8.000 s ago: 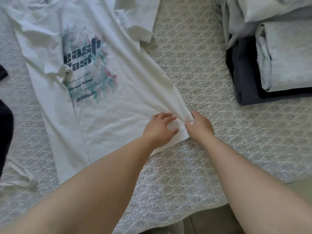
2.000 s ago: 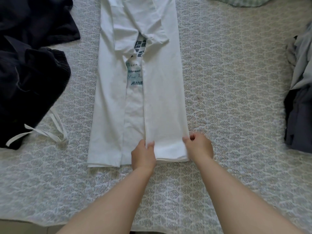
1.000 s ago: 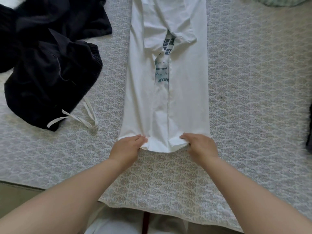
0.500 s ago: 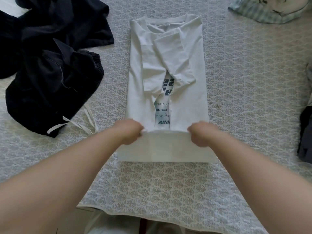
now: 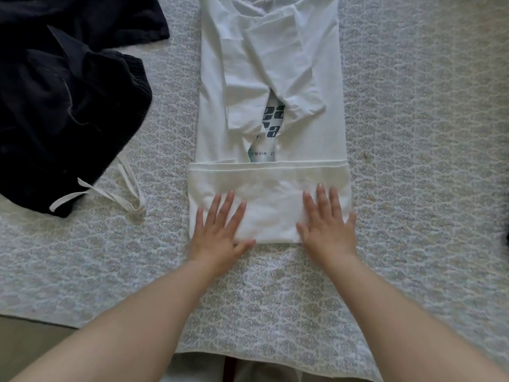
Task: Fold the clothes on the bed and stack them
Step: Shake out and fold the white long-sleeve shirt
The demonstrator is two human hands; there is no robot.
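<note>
A white T-shirt (image 5: 270,78) lies lengthwise on the patterned bedspread (image 5: 413,161), both sides and sleeves folded inward so only a strip of blue print shows in the middle. Its bottom hem is folded up into a flat band (image 5: 270,194) across the lower part. My left hand (image 5: 219,230) presses flat on the band's lower left, fingers spread. My right hand (image 5: 327,224) presses flat on its lower right, fingers straight.
A heap of black clothing (image 5: 63,92) with a white drawstring (image 5: 110,194) lies to the left of the shirt. The bed's front edge (image 5: 248,357) runs below my forearms. A dark sliver of another garment (image 5: 506,235) shows at the far right edge.
Both hands pinched the shirt's bottom hem, lifted it and folded it up over the body. They have let go and now lie flat on the folded band.
</note>
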